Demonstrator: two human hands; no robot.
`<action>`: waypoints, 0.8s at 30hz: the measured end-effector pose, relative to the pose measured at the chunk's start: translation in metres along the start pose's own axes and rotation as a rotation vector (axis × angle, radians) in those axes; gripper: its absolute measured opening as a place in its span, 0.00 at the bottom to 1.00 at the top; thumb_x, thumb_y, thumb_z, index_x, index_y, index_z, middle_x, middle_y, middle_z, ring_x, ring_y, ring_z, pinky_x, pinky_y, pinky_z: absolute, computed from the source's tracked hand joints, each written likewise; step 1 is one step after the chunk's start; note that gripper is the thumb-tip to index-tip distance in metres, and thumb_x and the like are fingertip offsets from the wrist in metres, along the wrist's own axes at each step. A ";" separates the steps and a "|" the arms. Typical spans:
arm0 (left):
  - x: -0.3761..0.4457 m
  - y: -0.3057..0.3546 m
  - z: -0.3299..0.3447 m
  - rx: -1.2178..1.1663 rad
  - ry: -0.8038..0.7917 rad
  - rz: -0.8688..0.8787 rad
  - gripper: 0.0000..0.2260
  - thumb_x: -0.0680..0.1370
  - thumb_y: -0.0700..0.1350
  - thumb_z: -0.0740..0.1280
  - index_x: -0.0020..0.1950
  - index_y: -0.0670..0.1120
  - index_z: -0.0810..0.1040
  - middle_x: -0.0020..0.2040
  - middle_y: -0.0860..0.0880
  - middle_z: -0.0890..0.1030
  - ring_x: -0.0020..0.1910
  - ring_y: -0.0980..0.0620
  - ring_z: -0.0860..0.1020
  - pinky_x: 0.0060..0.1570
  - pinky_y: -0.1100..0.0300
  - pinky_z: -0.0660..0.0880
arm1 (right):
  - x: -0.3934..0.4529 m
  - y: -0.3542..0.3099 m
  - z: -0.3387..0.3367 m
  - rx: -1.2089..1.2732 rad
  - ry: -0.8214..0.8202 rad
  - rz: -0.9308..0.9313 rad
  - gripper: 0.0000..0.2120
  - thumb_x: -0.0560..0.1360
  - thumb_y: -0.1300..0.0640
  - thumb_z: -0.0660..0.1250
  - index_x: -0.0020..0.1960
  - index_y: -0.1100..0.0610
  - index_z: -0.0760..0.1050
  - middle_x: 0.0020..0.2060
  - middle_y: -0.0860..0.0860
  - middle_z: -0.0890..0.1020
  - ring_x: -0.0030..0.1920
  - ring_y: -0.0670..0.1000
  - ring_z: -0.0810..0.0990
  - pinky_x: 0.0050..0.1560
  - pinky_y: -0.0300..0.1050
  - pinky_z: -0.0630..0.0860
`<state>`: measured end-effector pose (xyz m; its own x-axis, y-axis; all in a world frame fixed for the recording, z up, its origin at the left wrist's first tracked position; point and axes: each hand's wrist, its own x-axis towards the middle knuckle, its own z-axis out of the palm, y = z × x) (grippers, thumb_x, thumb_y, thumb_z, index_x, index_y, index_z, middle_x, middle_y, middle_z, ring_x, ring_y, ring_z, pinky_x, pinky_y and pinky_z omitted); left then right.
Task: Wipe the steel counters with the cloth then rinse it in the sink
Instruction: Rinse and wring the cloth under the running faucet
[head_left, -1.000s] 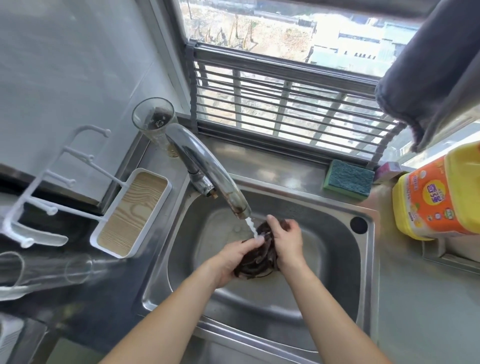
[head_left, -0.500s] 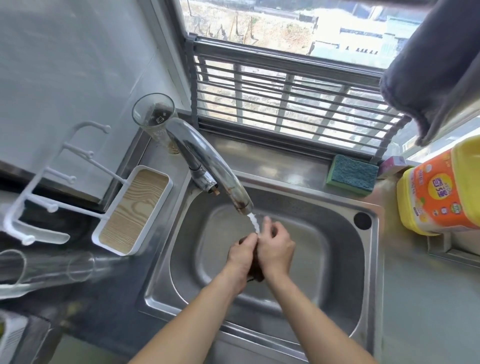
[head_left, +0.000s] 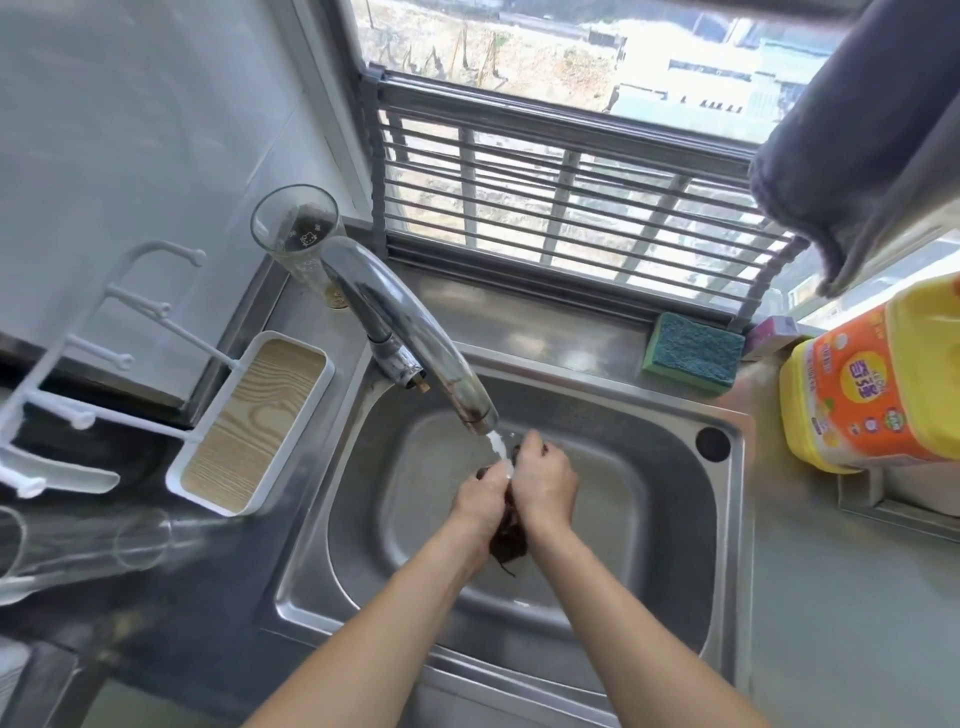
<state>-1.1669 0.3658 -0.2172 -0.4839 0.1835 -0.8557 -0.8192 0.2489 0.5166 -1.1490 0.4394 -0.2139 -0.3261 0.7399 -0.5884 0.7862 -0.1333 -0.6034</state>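
1. Steel sink (head_left: 670, 431) under the window, and we're over its basin.
2. Our left hand (head_left: 478, 499) and right hand (head_left: 545, 483) squeeze the dark cloth (head_left: 509, 540) between them.
3. Water from the tap (head_left: 415, 343) hits our fingers.
4. Green sponge (head_left: 693, 351) sits on the tabletop (head_left: 841, 623) ledge behind.

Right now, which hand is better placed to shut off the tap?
Probably the left hand: it is nearer the faucet, which stands left of the sink. Both hands hold the cloth.
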 end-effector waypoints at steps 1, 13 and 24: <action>0.002 0.003 -0.004 -0.057 0.020 -0.006 0.13 0.80 0.45 0.66 0.37 0.44 0.80 0.29 0.49 0.80 0.31 0.50 0.79 0.29 0.63 0.74 | -0.015 0.001 0.002 -0.009 -0.018 -0.064 0.18 0.82 0.50 0.57 0.48 0.58 0.82 0.52 0.63 0.84 0.55 0.65 0.80 0.51 0.52 0.70; 0.005 0.004 -0.009 -0.090 0.003 0.022 0.17 0.70 0.51 0.71 0.56 0.46 0.78 0.46 0.44 0.84 0.41 0.45 0.83 0.30 0.58 0.76 | 0.012 0.028 0.005 0.206 -0.134 -0.071 0.19 0.75 0.38 0.70 0.43 0.55 0.79 0.37 0.50 0.85 0.43 0.54 0.83 0.49 0.52 0.78; 0.011 0.012 -0.010 -0.227 0.146 -0.019 0.22 0.80 0.61 0.63 0.43 0.43 0.81 0.37 0.46 0.83 0.37 0.45 0.82 0.41 0.56 0.79 | -0.049 0.038 0.016 0.201 0.012 -0.311 0.15 0.79 0.49 0.69 0.41 0.55 0.69 0.31 0.47 0.78 0.34 0.45 0.76 0.40 0.44 0.72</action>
<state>-1.1848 0.3614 -0.2204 -0.4933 0.0377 -0.8690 -0.8688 0.0279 0.4944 -1.1112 0.3876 -0.2162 -0.5265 0.7729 -0.3542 0.5308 -0.0267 -0.8471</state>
